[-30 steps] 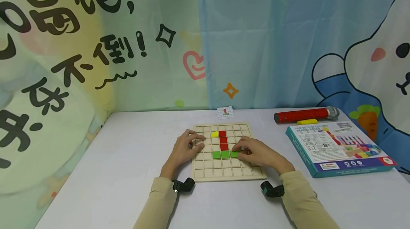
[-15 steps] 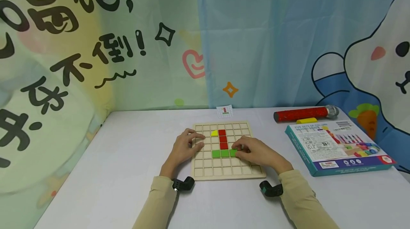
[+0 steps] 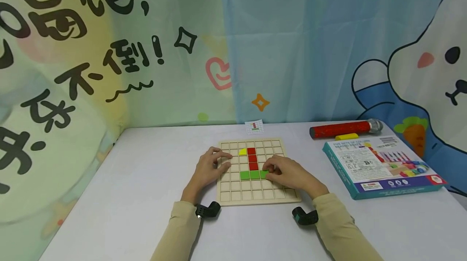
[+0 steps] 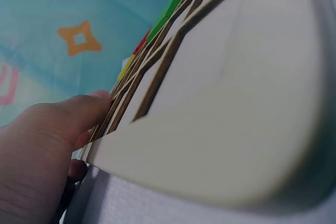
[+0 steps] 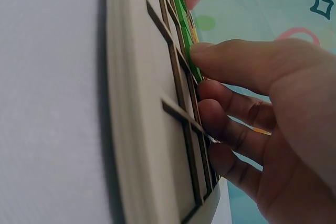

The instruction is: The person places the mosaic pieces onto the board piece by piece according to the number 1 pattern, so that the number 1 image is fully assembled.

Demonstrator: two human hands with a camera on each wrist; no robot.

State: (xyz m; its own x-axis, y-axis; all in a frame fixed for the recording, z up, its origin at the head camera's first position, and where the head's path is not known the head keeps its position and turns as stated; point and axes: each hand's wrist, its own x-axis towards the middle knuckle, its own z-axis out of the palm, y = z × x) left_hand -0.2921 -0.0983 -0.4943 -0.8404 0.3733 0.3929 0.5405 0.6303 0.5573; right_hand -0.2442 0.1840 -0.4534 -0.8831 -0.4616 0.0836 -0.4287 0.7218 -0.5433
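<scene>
A wooden grid board (image 3: 233, 198) lies on the white table. In the head view it bears a yellow block (image 3: 242, 152), a column of red blocks (image 3: 252, 159) and a row of green blocks (image 3: 249, 175) below. My left hand (image 3: 208, 168) rests at the board's left edge, thumb and forefinger reaching over the grid. Thumb and bent forefinger of my right hand (image 3: 288, 173) pinch the rightmost green block (image 3: 264, 174), partly hidden by the fingers. Close up in the right wrist view, the thumb (image 5: 231, 61) presses against the green block's end.
Behind the board lies a small card (image 3: 254, 127) printed with a coloured grid pattern. To the right are a teal box (image 3: 383, 167), a yellow piece (image 3: 346, 136) and a red cylinder (image 3: 339, 129) with a silvery end. A printed curtain (image 3: 277, 50) hangs behind the table.
The head view has shifted slightly. Both hands keep nearly the same place on the board, and the right hand stays at the rightmost green block.
</scene>
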